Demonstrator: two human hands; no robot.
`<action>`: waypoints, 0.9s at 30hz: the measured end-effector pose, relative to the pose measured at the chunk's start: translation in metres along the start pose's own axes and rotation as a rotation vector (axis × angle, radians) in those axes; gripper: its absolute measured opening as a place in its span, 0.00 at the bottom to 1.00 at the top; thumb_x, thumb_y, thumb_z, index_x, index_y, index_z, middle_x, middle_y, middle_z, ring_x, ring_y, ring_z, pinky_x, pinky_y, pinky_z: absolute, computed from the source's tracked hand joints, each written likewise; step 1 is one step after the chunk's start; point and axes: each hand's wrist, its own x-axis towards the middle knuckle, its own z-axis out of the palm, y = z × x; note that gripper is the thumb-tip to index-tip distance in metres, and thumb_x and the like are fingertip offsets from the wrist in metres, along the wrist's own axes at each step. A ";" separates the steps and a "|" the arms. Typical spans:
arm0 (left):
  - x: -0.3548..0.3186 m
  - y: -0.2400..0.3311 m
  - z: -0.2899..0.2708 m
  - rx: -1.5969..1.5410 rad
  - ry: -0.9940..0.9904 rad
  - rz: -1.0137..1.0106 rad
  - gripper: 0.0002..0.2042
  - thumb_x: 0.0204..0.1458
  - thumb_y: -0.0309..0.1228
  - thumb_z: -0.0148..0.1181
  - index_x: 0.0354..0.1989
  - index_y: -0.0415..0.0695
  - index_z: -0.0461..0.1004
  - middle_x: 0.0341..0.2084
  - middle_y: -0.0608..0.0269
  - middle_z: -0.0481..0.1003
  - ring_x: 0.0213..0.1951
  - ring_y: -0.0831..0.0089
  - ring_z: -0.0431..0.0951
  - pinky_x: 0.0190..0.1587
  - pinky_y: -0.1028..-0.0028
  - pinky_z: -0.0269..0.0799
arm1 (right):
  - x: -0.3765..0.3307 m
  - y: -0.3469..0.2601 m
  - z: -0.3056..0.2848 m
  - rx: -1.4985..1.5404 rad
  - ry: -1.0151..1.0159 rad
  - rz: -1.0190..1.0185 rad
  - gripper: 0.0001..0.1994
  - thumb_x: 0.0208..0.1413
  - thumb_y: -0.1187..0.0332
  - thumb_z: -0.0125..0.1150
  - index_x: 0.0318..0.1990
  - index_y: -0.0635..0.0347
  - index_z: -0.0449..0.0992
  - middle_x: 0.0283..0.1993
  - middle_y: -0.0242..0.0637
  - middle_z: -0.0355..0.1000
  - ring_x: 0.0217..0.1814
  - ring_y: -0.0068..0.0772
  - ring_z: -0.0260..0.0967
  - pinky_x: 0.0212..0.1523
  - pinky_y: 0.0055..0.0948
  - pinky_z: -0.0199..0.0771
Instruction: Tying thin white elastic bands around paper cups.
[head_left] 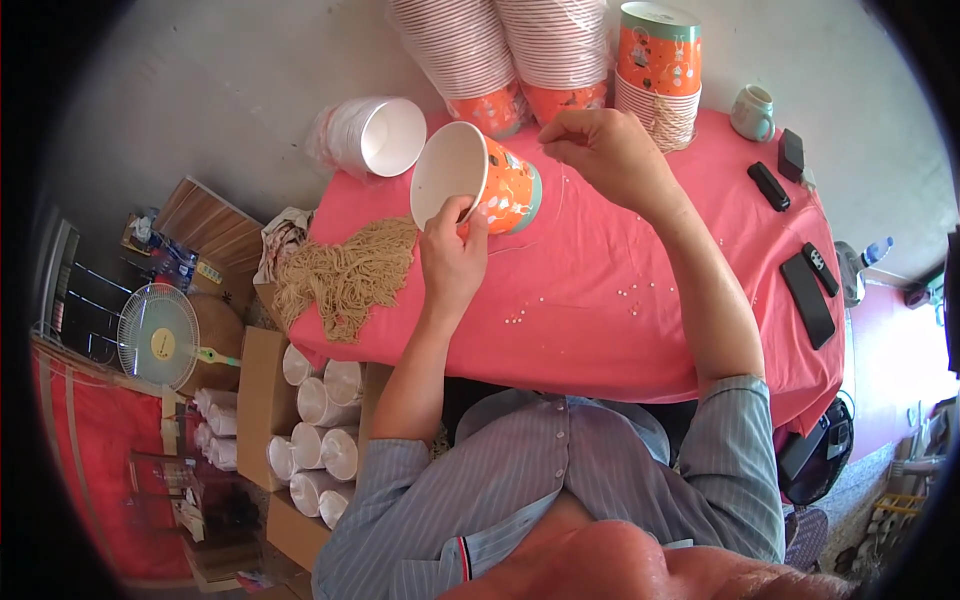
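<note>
2 hands are working over 1 orange paper cup point(500, 185), which is lying on its side above a pink tablecloth point(600, 320). The left hand point(452, 255) is gripping the cup's white rim, thumb inside the mouth. The right hand point(605, 150) is pinching closed just right of the cup's base, apparently on a fine thread too thin to make out clearly. Doing this well probably means the left hand is keeping the cup steady while the right is pulling gently, so the thread is staying taut.

Left of the left hand a tan cord bundle point(345, 275) is draping over the table edge. Beyond the right hand, cup stacks point(560, 50) are crowding close. Small white beads point(630, 293) are scattering below the right forearm; open cloth is lying there.
</note>
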 end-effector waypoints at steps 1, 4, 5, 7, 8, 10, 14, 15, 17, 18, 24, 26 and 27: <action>-0.004 -0.004 0.000 -0.026 0.021 0.012 0.08 0.69 0.28 0.64 0.45 0.34 0.79 0.35 0.45 0.85 0.39 0.50 0.87 0.44 0.58 0.79 | 0.002 0.001 0.005 0.071 -0.004 0.023 0.09 0.64 0.71 0.69 0.48 0.64 0.87 0.38 0.42 0.86 0.41 0.31 0.85 0.46 0.32 0.84; -0.013 -0.006 -0.003 -0.068 0.071 0.005 0.09 0.70 0.29 0.63 0.49 0.34 0.80 0.38 0.47 0.86 0.42 0.54 0.88 0.47 0.61 0.80 | 0.002 0.002 0.027 0.210 -0.010 0.041 0.09 0.64 0.72 0.69 0.48 0.64 0.88 0.37 0.39 0.86 0.41 0.25 0.84 0.46 0.28 0.84; -0.017 -0.005 -0.004 -0.084 0.097 -0.009 0.10 0.70 0.29 0.63 0.51 0.33 0.80 0.40 0.47 0.86 0.43 0.56 0.88 0.48 0.62 0.81 | 0.002 0.003 0.036 0.277 -0.005 0.036 0.09 0.65 0.72 0.69 0.48 0.64 0.88 0.36 0.38 0.86 0.41 0.24 0.84 0.46 0.27 0.84; -0.023 -0.004 -0.008 -0.110 0.085 -0.042 0.10 0.70 0.28 0.63 0.51 0.33 0.80 0.41 0.48 0.86 0.44 0.59 0.88 0.48 0.63 0.81 | 0.002 -0.003 0.051 0.301 -0.019 0.018 0.09 0.65 0.71 0.70 0.48 0.64 0.88 0.36 0.37 0.85 0.40 0.22 0.83 0.46 0.27 0.84; -0.026 -0.004 -0.009 -0.135 0.072 -0.070 0.10 0.70 0.28 0.64 0.52 0.33 0.80 0.41 0.48 0.87 0.44 0.61 0.88 0.49 0.64 0.81 | -0.001 -0.007 0.057 0.304 -0.044 0.051 0.09 0.66 0.71 0.70 0.48 0.64 0.88 0.36 0.37 0.86 0.40 0.22 0.83 0.46 0.27 0.84; -0.031 -0.002 -0.012 -0.164 0.074 -0.087 0.10 0.70 0.27 0.64 0.52 0.33 0.80 0.41 0.48 0.87 0.44 0.62 0.88 0.48 0.65 0.81 | -0.003 -0.007 0.066 0.273 -0.074 0.080 0.08 0.65 0.71 0.70 0.46 0.64 0.88 0.37 0.37 0.87 0.40 0.24 0.84 0.47 0.29 0.84; -0.033 0.002 -0.016 -0.184 0.069 -0.114 0.09 0.70 0.27 0.63 0.52 0.33 0.80 0.40 0.49 0.87 0.43 0.64 0.88 0.47 0.67 0.81 | -0.007 -0.010 0.072 0.261 -0.012 0.019 0.07 0.64 0.71 0.71 0.45 0.66 0.86 0.38 0.38 0.87 0.41 0.26 0.85 0.48 0.30 0.85; -0.033 0.002 -0.016 -0.185 0.071 -0.117 0.09 0.70 0.27 0.63 0.52 0.33 0.80 0.40 0.49 0.87 0.43 0.64 0.88 0.47 0.67 0.81 | -0.008 -0.010 0.071 0.259 -0.005 0.006 0.07 0.63 0.71 0.71 0.44 0.66 0.85 0.39 0.38 0.87 0.41 0.26 0.85 0.48 0.31 0.85; -0.033 0.002 -0.017 -0.139 0.072 -0.096 0.09 0.70 0.27 0.63 0.52 0.33 0.79 0.40 0.49 0.87 0.42 0.64 0.88 0.46 0.67 0.81 | -0.009 -0.011 0.072 0.255 -0.001 -0.009 0.07 0.63 0.72 0.71 0.44 0.67 0.85 0.39 0.39 0.87 0.41 0.26 0.85 0.48 0.31 0.85; -0.033 0.003 -0.017 -0.140 0.073 -0.098 0.09 0.70 0.27 0.63 0.52 0.33 0.79 0.40 0.49 0.87 0.42 0.64 0.88 0.46 0.67 0.81 | -0.009 -0.012 0.072 0.265 -0.006 -0.010 0.07 0.63 0.72 0.71 0.44 0.67 0.84 0.39 0.38 0.87 0.42 0.26 0.85 0.48 0.31 0.85; -0.032 0.006 -0.017 -0.153 0.080 -0.068 0.09 0.71 0.27 0.63 0.51 0.34 0.80 0.38 0.50 0.86 0.40 0.65 0.87 0.43 0.67 0.80 | -0.010 -0.019 0.064 0.313 -0.068 0.009 0.07 0.62 0.73 0.70 0.43 0.68 0.83 0.39 0.37 0.86 0.47 0.26 0.86 0.50 0.31 0.84; -0.032 0.009 -0.017 -0.186 0.050 -0.134 0.10 0.71 0.27 0.62 0.54 0.32 0.80 0.38 0.58 0.84 0.40 0.77 0.80 0.45 0.71 0.78 | -0.010 -0.018 0.064 0.340 -0.075 0.006 0.07 0.62 0.73 0.70 0.43 0.68 0.83 0.39 0.37 0.86 0.48 0.27 0.86 0.51 0.31 0.84; -0.031 0.009 -0.018 -0.187 0.049 -0.135 0.10 0.71 0.27 0.62 0.54 0.32 0.80 0.38 0.58 0.84 0.40 0.77 0.80 0.45 0.71 0.78 | -0.010 -0.018 0.065 0.347 -0.065 0.008 0.07 0.62 0.73 0.70 0.43 0.68 0.83 0.39 0.38 0.86 0.48 0.27 0.86 0.51 0.31 0.84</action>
